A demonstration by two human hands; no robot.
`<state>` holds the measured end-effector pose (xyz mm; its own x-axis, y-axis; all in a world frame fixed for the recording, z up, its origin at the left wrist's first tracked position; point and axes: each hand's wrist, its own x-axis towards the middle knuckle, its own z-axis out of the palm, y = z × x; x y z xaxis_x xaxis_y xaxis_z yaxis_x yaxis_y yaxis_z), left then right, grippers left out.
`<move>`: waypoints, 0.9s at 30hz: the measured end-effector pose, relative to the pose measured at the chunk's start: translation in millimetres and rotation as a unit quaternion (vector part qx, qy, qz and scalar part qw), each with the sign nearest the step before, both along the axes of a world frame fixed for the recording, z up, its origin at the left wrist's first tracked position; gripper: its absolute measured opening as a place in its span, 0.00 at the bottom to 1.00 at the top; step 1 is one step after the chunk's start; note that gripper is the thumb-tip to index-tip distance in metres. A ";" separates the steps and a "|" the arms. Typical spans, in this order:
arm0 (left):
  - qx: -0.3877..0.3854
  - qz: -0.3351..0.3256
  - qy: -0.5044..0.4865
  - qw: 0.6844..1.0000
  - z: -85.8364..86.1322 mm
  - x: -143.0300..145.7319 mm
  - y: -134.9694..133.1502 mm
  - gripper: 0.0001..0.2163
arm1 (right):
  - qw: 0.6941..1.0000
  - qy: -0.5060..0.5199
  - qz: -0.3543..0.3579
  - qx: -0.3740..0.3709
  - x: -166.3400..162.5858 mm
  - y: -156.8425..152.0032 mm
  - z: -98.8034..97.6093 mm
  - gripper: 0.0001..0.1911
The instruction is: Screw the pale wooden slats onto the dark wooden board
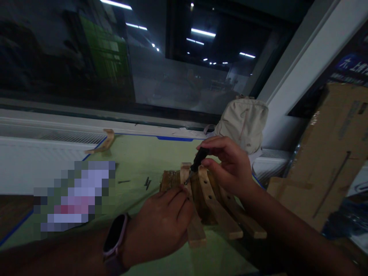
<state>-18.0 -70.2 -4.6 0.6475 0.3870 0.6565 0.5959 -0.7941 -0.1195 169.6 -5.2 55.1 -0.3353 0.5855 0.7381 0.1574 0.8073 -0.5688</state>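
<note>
My right hand (228, 163) grips a black-handled screwdriver (200, 157) between thumb and fingers. Its shaft slants down to a screw hole near the top of the left curved wooden slat (197, 232). My left hand (163, 218), with a watch band on the wrist, is closed over that slat beside the tip; its fingertips are partly hidden, and whether they pinch a screw I cannot tell. A middle slat (220, 209) with dark holes and a right slat (247, 220) lie alongside, across a brown curved wooden piece (198, 195).
Several loose screws (147, 183) lie on the yellow-green table (138, 153), left of the work. A curved wooden piece (107, 142) rests at the far left corner. A pale backpack (243, 120) stands behind by the window; a large cardboard box (330, 153) is on the right.
</note>
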 end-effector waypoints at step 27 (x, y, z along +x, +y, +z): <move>0.005 0.004 0.007 1.000 -0.1 -0.9 0.5 0.11 | 0.995 -0.084 -0.019 0.055 5.7 4.5 6.1 0.11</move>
